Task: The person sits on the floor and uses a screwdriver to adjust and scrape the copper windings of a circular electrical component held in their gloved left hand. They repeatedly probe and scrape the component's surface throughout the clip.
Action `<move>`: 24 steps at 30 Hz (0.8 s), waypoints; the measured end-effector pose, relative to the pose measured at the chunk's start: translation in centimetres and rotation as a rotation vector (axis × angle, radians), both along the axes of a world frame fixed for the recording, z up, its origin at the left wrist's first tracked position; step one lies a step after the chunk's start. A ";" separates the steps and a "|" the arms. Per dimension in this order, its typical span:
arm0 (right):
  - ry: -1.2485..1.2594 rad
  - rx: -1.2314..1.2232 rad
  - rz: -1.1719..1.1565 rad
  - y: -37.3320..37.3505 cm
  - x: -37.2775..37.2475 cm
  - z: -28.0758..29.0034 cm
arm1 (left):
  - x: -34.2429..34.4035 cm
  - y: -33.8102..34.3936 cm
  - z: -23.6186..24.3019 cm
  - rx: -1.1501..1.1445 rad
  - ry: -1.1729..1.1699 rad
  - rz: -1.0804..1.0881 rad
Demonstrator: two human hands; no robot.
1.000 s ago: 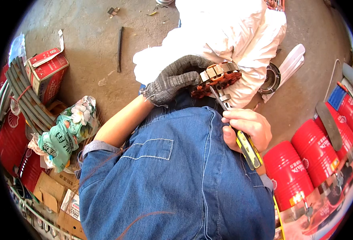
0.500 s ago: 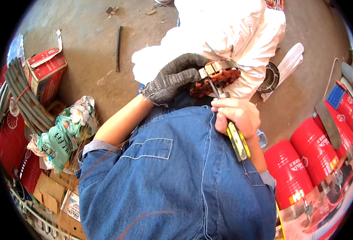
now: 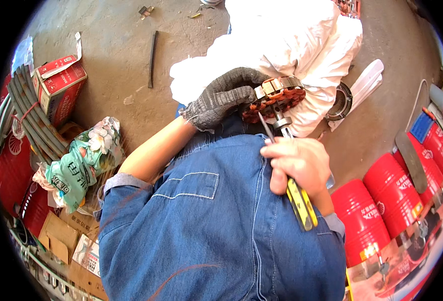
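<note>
My left hand (image 3: 221, 98), in a dark grey knitted glove, grips the left side of a motor stator (image 3: 276, 89), a metal ring with reddish-orange windings. The stator is tilted above my lap. My bare right hand (image 3: 301, 160) is wrapped round a screwdriver (image 3: 301, 203) with a yellow and black handle. Its thin metal blade sticks out past my fingers, its tip just below the stator and seemingly apart from it. Beside the blade, a silvery metal shaft with a collar (image 3: 282, 123) shows between the stator and my right hand; what it is fixed to is hidden.
White cloth (image 3: 281, 35) lies just beyond the stator. On the floor to the right is a round dark metal part (image 3: 340, 102). Red drums (image 3: 364, 220) stand at the right. Left are a red carton (image 3: 60, 90), coiled hose (image 3: 33, 115) and a green plastic bag (image 3: 73, 178).
My right hand has drawn the screwdriver back toward me, so its tip has left the stator's windings. The left hand still holds the stator, shifted slightly right in view.
</note>
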State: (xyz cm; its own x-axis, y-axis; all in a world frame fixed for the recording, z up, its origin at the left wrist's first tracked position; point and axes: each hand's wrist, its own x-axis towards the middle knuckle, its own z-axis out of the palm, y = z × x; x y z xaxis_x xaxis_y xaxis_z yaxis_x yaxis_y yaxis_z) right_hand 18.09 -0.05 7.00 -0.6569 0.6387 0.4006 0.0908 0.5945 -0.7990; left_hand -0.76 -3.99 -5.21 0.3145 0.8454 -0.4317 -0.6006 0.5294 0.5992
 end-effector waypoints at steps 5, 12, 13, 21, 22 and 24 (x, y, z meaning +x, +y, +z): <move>-0.116 -0.049 -0.033 0.7 0.4 -3.1 | 0.0 0.0 0.1 -0.003 -0.031 0.023; -0.189 -0.009 -0.045 0.8 -0.1 -2.4 | -0.1 0.3 0.6 0.034 0.010 -0.009; -0.139 -0.102 -0.080 0.6 0.1 -3.1 | 0.2 0.1 0.5 0.016 0.003 0.052; -0.123 -0.201 -0.089 1.1 -0.2 -3.3 | -0.2 0.6 0.7 -0.012 0.004 0.013; -0.142 -0.142 -0.095 0.9 0.0 -2.8 | 0.0 0.7 0.5 0.008 0.005 0.012; -0.085 -0.049 -0.075 0.9 0.5 -1.7 | 0.3 0.1 0.2 0.026 0.028 0.026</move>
State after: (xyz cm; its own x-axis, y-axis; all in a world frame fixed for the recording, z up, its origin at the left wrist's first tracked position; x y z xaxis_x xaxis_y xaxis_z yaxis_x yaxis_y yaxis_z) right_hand 18.55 0.84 5.27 -0.6366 0.7049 0.3128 0.2021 0.5440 -0.8144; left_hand -0.42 -3.89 -5.00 0.2806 0.8640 -0.4180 -0.5963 0.4982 0.6295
